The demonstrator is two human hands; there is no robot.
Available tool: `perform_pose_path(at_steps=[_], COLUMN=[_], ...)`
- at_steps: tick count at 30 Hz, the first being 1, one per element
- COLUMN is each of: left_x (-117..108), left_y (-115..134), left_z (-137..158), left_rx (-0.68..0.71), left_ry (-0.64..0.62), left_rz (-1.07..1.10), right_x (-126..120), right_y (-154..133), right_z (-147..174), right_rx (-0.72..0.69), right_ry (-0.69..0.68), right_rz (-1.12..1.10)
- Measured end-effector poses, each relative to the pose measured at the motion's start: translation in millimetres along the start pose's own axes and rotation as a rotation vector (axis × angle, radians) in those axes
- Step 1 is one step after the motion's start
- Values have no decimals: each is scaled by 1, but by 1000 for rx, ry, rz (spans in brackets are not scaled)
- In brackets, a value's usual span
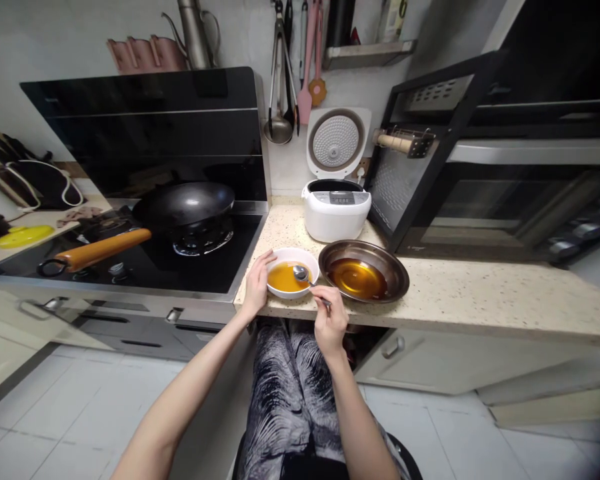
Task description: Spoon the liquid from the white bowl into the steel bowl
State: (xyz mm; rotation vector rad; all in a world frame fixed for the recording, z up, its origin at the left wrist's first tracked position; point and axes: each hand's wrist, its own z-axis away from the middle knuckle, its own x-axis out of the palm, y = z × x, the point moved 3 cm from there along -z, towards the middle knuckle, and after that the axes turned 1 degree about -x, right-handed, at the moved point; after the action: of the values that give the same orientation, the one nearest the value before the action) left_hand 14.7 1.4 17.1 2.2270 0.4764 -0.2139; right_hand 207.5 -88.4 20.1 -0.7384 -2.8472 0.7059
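A white bowl [274,288] with amber-orange liquid in it stands near the counter's front edge. My left hand [258,283] grips the bowl's left rim. In my right hand [331,317] is a metal spoon [301,273], its head over or in the liquid; I cannot tell how deep it goes. Just right of the bowl sits a wide dark metal basin [401,277], which holds a darker amber liquid.
A white rice cooker [337,213] stands behind the bowls with its lid up. On the left, a black wok [185,203] rests on the gas stove [205,277], its wooden handle pointing toward me. An oven [505,207] in a black rack bounds the right side. Utensils, including a ladle [279,130], hang on the wall.
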Motion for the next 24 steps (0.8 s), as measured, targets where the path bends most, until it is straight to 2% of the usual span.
perform_pose_path(at_steps=[13,17,24], left_x=[0,0,0], left_y=[1,1,0], left_z=[0,0,0], left_rx=[10,6,5], left_ry=[-3,-8,-5], left_rz=[1,-4,1], right_x=[14,17,23], right_y=[7,9,18], right_z=[-1,1,15], right_rx=[94,148,277], right_ry=[-108,-75,70], right_rz=[29,-2,-107])
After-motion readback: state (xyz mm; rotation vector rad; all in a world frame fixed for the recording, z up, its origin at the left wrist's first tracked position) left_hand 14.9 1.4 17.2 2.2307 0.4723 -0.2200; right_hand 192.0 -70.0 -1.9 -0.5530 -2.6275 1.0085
